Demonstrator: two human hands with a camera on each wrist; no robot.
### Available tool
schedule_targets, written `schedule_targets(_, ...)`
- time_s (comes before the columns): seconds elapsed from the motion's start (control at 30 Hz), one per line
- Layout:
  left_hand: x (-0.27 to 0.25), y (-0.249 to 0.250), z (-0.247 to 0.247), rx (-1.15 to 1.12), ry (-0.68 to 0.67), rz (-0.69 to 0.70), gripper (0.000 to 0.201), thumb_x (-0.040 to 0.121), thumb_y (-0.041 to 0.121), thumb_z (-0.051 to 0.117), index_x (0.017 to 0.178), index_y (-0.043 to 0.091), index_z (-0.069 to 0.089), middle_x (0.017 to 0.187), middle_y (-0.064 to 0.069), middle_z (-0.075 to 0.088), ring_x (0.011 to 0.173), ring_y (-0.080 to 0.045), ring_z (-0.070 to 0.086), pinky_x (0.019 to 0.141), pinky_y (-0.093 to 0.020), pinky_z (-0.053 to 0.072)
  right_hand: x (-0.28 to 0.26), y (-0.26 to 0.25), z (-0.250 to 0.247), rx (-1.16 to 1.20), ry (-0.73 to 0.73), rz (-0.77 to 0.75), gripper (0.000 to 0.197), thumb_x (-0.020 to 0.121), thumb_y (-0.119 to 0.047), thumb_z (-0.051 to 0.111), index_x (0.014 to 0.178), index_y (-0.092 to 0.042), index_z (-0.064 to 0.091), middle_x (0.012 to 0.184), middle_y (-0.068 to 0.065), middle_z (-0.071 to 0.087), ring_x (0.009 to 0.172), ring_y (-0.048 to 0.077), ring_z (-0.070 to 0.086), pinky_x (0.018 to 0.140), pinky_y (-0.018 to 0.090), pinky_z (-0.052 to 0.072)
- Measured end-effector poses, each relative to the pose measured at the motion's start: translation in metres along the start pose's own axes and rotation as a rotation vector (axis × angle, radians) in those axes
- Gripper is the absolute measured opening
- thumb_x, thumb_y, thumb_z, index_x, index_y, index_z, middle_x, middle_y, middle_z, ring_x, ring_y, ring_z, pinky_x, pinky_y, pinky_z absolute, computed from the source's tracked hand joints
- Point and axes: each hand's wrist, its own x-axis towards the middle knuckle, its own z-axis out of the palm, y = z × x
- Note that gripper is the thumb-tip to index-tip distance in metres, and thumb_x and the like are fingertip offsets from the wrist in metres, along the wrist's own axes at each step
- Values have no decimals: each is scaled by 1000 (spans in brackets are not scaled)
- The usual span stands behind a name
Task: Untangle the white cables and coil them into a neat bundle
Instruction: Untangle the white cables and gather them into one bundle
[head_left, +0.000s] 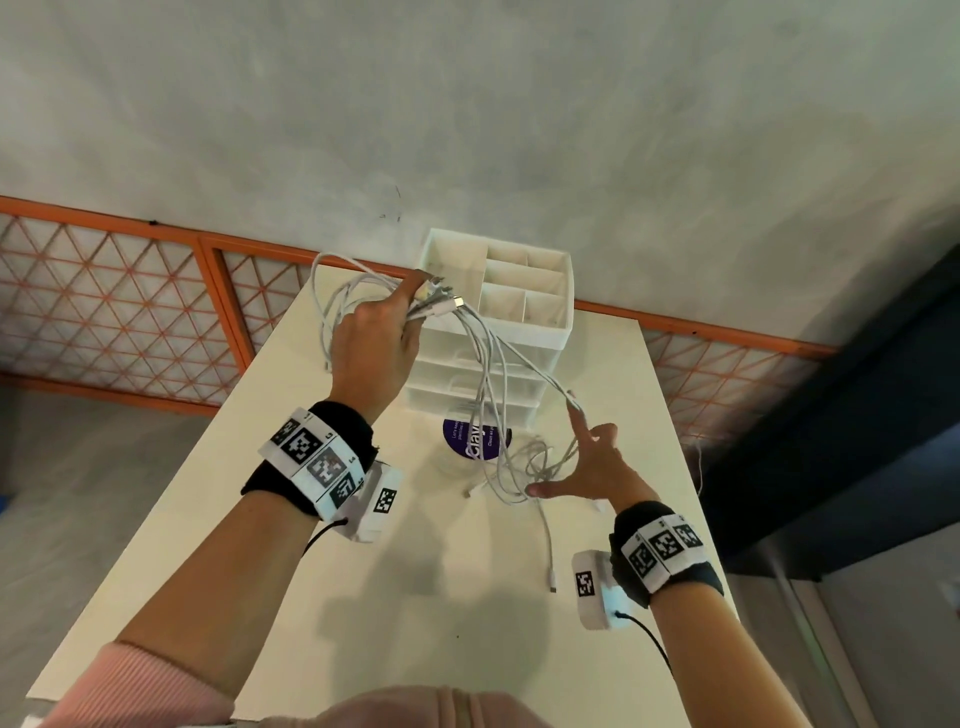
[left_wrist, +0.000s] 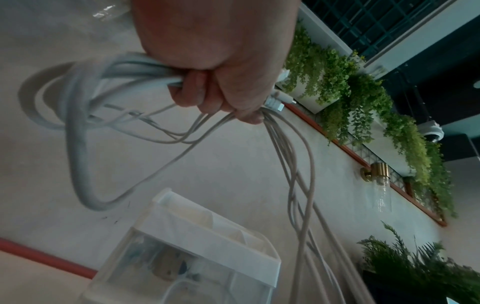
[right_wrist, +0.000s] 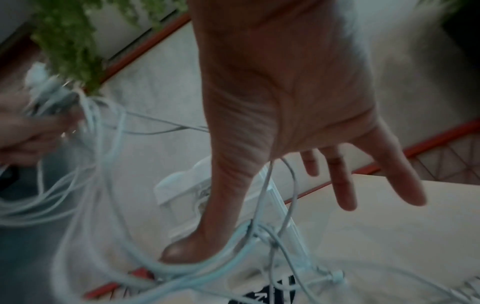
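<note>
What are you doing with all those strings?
They are white cables, and a person is sorting out the tangle. The left hand grips a bunch of them near the plugs and holds it up above the table. The right hand is open, fingers spread, with the hanging strands running over it. The loose ends still lie in a messy heap on the table, in front of a white organizer. Nothing is coiled yet.

Materials and finishes observed

White cables (head_left: 488, 374): smooth plastic sheath, slight sheen. Drawer organiser (head_left: 524, 291): white and translucent plastic. Table (head_left: 363, 597): matt cream top. Wall (head_left: 467, 104): rough, mottled plaster.
</note>
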Motion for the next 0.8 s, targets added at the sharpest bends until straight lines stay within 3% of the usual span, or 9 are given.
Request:
schedule_targets(0.07,-1,-5,-1,-21,26,-25,44,90,7,52,134,12,48,75,-24,65,72,-41,61,59,-37,39,-3,0,-2,100,67,-33,143,45,-49,90,144,-44,-13,138,15,17,127,42,35,103,56,37)
schedule_targets(0.13,0,-9,-4,-46,64,-37,43,90,7,53,133,9,48,75,-24,66,71,-41,61,66,-44,46,-3,2,-4,242,180,-130,131,47,-42,91,147,-39,7,141,12,21,130,36,30,106,52,33)
schedule_targets(0.23,2,-12,-9,-59,105,-39,40,91,8,51,131,6,49,77,-26,66,74,-42,60,65,-46,46,2,13,-3,353,201,-253,84,61,-32,86,135,-30,48,136,3,44,128,21,39,112,41,31)
schedule_targets(0.3,4,-13,-12,-80,127,-69,41,92,8,50,133,4,47,82,-28,65,78,-43,60,66,-47,46,6,22,-2,485,247,-343,35,74,-12,78,104,-27,69,111,2,65,109,12,59,102,43,44)
schedule_targets(0.4,7,-16,-16,-60,139,-83,42,91,7,50,133,6,47,86,-29,65,81,-45,59,69,-48,46,5,31,-2,613,286,-335,28,82,11,61,79,-17,67,88,2,69,79,1,66,76,25,48)
schedule_targets(0.53,6,-10,-16,-59,125,-95,42,92,8,50,134,7,46,90,-30,63,86,-45,58,71,-48,44,7,35,0,400,462,-372,29,76,14,60,80,-14,50,83,6,60,73,15,56,62,8,40)
schedule_targets(0.63,6,-7,-16,-82,141,-124,43,93,8,49,135,6,44,93,-30,63,90,-46,57,73,-50,44,8,40,1,205,561,-393,29,80,14,52,77,-14,62,85,-1,54,78,15,50,64,11,39)
schedule_targets(0.7,6,-5,-16,-81,149,-110,42,92,7,49,134,7,46,92,-29,64,89,-46,58,74,-51,45,7,43,3,149,587,-324,28,83,6,55,77,-18,68,86,-3,56,82,14,51,64,25,46)
schedule_targets(0.8,6,-1,-14,-73,138,-104,41,92,8,48,132,9,47,87,-27,64,85,-44,56,72,-49,43,3,38,4,222,627,-246,19,76,-3,68,78,-20,60,85,-1,54,74,18,54,62,37,48)
